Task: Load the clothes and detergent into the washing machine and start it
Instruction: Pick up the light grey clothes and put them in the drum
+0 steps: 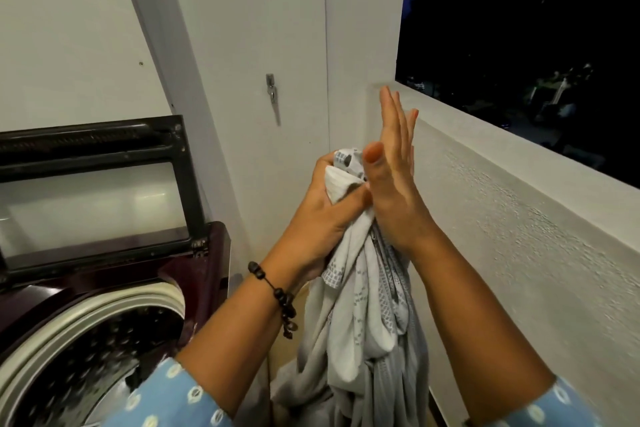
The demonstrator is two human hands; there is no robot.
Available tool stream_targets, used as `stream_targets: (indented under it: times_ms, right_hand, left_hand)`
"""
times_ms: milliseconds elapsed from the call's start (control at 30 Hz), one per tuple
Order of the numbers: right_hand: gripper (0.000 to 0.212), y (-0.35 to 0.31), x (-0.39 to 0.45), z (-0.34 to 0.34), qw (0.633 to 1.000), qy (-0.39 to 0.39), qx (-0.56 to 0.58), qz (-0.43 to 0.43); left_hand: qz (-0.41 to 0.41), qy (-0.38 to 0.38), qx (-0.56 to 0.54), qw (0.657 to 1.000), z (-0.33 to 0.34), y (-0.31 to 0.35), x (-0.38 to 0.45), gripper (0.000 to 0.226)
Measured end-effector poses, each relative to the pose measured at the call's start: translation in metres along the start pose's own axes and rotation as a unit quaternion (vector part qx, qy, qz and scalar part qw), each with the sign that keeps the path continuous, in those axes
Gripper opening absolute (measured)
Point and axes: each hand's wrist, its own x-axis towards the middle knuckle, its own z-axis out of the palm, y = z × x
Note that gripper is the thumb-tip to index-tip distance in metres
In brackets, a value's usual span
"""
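Fingers of my left hand (320, 215) are curled tight around the top of a bundle of pale grey cloth (363, 319), gripping it where the fabric bunches into a knot above my fist. My right hand (393, 180) is flat and upright, fingers straight and held together, the palm pressed against the right side of the same bunch; its thumb lies across the top of the cloth, close to my left thumb. So one hand grips, the other only presses.

I hold the cloth up in front of me, to the right of the washing machine (194, 267) and not over its opening. It hangs down in long loose folds from my fist to the bottom of the view. It is light grey to white, with bands of small darker squares and dotted lines printed on it. I cannot tell whether it is one garment or several gathered together.

My washing machine is a single top-loader with a dark maroon body. Its one glass lid (93, 198) stands raised, and the perforated drum (93, 357) lies open below; something dark lies inside, too dim to make out. One beaded bracelet (277, 296) sits on my left wrist. Both my sleeves are blue with pale dots.
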Motion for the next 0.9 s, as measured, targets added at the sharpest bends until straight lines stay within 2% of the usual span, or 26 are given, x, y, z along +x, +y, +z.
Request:
stream_targets:
  times_ms: [67,133,233,300,367,433,533,600,667,767,833,900]
  right_hand:
    - [0.111,0.007,-0.001,0.001,0.999,-0.009,-0.036,0.011]
    - [0.113,0.014,-0.008,0.002,0.997,-0.043,0.014,0.057]
    - [0.131,0.031,-0.032,0.014,0.981,-0.138,0.069,0.119]
    - [0.144,0.043,-0.053,0.029,0.969,-0.198,0.058,0.136]
    - [0.147,0.05,-0.068,0.048,0.961,-0.21,0.091,0.156]
    - [0.131,0.051,-0.076,0.066,0.951,-0.167,0.194,0.175]
    - [0.072,0.052,-0.077,0.082,0.928,-0.067,0.304,0.202]
    - [0.048,0.051,-0.073,0.08,0.93,-0.041,0.298,0.209]
    - [0.039,0.053,-0.065,0.074,0.939,-0.064,0.268,0.204]
    - [0.027,0.056,-0.05,0.058,0.961,-0.112,0.159,0.196]
    - [0.019,0.059,-0.04,0.048,0.971,-0.136,0.062,0.186]
    - [0.013,0.056,-0.031,0.042,0.968,-0.171,-0.015,0.183]
  left_hand:
    - [0.009,0.067,0.008,0.998,-0.001,0.002,-0.001,0.049]
    - [0.006,0.127,-0.007,0.992,-0.006,0.006,-0.001,0.047]
    - [-0.005,0.196,-0.072,0.978,-0.019,0.015,0.005,0.04]
    - [-0.009,0.223,-0.136,0.965,-0.03,0.02,0.01,0.051]
    - [-0.027,0.239,-0.204,0.949,-0.034,0.025,0.011,0.067]
    - [-0.062,0.239,-0.26,0.934,-0.03,0.026,0.006,0.064]
    - [-0.09,0.225,-0.291,0.925,-0.03,0.024,-0.002,0.037]
    - [-0.066,0.24,-0.258,0.934,-0.043,0.025,-0.005,0.045]
    - [-0.026,0.262,-0.171,0.949,-0.064,0.028,-0.007,0.059]
    - [-0.025,0.226,-0.014,0.974,-0.093,0.038,-0.017,0.08]
    - [0.005,0.229,0.121,0.966,-0.108,0.049,-0.028,0.096]
    - [0.08,0.221,0.27,0.934,-0.115,0.063,-0.039,0.102]
